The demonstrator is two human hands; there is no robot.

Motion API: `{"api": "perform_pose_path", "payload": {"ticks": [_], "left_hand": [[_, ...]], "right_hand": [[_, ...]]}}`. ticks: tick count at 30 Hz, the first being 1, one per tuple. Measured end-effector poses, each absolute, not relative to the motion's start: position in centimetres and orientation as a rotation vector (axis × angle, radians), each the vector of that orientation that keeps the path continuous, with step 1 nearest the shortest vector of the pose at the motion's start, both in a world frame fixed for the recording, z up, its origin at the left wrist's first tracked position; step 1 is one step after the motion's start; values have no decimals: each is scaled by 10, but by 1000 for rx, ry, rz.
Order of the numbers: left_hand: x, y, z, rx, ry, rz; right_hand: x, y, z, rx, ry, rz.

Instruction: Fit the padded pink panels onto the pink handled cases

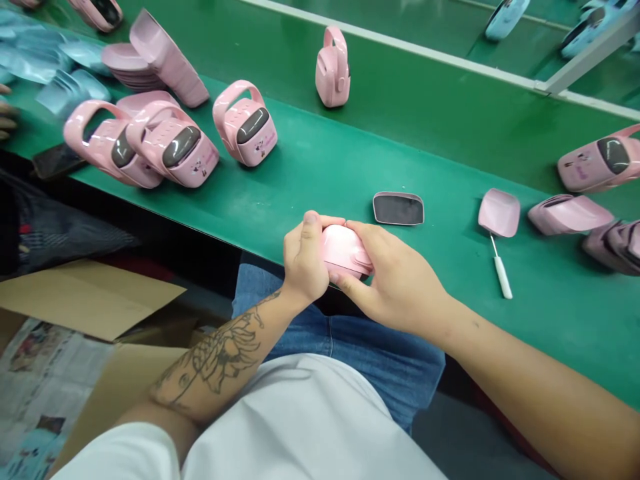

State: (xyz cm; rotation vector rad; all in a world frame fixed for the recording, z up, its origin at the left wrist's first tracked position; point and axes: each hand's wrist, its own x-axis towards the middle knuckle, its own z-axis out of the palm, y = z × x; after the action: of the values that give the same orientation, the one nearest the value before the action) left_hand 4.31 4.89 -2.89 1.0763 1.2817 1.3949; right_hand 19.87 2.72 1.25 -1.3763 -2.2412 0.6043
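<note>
Pink plastic casing (346,251) is held at the near edge of the green workbench (320,180), the left hand (304,259) clasping its left end and the right hand (397,277) grasping its right end. A grey-windowed oval panel (399,208) lies just beyond it, a white-handled pink scoop (499,223) lies to the right, and pink handled cases (173,147) sit far left.

The left hand (305,260) and right hand (397,280) are hiding most of the pink plastic case (345,250). The picture's left edge is cutting off a co-worker's fingers (6,117), and the lettering (204,163) on a pink handled case (187,170) is proving too small to read.
</note>
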Motion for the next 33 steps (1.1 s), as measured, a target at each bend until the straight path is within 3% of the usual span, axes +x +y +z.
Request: {"api": "perform_pose_path", "payload": {"ticks": [5,8,14,21,27,33], "left_hand": [[43,54,-43,971,1319,1424],[38,65,-48,839,1277,1404],[25,93,-26,311,1047,1253],[27,85,-14,136,917,1139],[34,103,-30,643,1036,1145],[-6,128,-17,1136,1244,1418]], "right_hand": [[188,34,6,-1416,-2238,452],[186,42,6,-1363,-2219,521],[200,36,-10,-1279,-1893,616],[179,12,-19,-1361,-1640,503],[179,38,4,-1513,-1435,467],[271,197,24,-1856,-1155,185]]}}
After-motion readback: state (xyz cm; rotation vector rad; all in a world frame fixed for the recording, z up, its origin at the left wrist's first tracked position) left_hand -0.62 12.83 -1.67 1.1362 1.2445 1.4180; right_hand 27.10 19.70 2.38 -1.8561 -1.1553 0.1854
